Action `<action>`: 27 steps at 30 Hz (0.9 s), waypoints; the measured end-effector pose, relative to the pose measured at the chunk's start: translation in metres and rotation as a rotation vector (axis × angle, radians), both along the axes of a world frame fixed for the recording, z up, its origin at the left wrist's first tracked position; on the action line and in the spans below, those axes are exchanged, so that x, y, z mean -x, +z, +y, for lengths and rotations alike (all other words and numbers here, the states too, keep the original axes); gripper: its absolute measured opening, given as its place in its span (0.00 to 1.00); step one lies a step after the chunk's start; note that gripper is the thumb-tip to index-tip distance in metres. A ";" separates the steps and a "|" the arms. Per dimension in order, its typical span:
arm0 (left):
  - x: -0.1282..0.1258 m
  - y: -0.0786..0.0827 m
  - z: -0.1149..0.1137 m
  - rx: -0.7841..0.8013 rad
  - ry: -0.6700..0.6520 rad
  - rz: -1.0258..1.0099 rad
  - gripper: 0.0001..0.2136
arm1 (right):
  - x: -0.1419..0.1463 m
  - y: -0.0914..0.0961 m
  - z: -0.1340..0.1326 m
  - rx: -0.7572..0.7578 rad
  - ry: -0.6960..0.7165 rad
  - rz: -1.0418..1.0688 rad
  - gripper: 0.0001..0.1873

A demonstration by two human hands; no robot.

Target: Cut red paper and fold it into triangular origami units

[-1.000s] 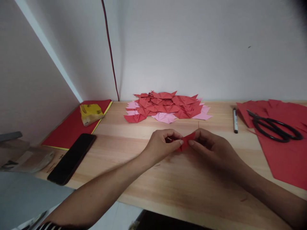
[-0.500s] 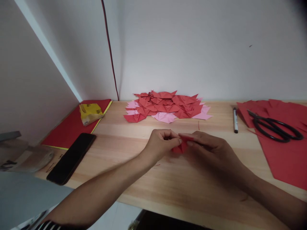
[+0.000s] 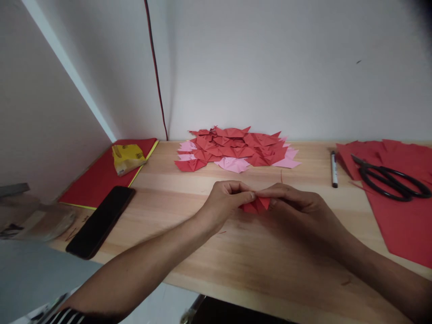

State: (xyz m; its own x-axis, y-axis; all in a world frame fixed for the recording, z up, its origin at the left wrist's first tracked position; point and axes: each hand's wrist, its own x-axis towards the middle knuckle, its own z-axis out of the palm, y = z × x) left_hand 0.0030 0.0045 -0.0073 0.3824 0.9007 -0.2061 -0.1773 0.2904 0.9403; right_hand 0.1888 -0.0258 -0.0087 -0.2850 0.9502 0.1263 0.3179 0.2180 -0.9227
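Folded red paper (image 3: 262,204) is pinched between thumb and fingers of the left grip (image 3: 227,201); the right grip (image 3: 299,202) clasps its other side, fingers along the upper edge. Contact with the table (image 3: 236,265) beneath cannot be determined. Beyond both grips: overlapping red and pink folded papers (image 3: 232,148). Rightward of the right grip: marker (image 3: 334,170), black-handled scissors (image 3: 391,180).

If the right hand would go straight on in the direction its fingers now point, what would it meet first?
The right hand would probably meet the left hand first, close ahead at the folded red paper; exact depth is unclear.
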 end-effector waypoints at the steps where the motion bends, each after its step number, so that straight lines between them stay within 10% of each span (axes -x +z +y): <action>1: 0.000 0.000 0.000 0.001 0.001 -0.010 0.05 | 0.000 0.000 -0.001 0.015 -0.014 0.010 0.09; 27: -0.001 -0.001 -0.002 -0.386 0.022 0.346 0.05 | 0.004 -0.001 -0.002 0.129 -0.010 0.024 0.10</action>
State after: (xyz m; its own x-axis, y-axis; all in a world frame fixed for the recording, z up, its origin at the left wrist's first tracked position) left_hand 0.0041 0.0029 -0.0084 0.3310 0.9431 0.0313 0.1607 -0.0890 0.9830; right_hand 0.1852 -0.0276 -0.0098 -0.2738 0.9617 0.0097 0.2966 0.0941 -0.9503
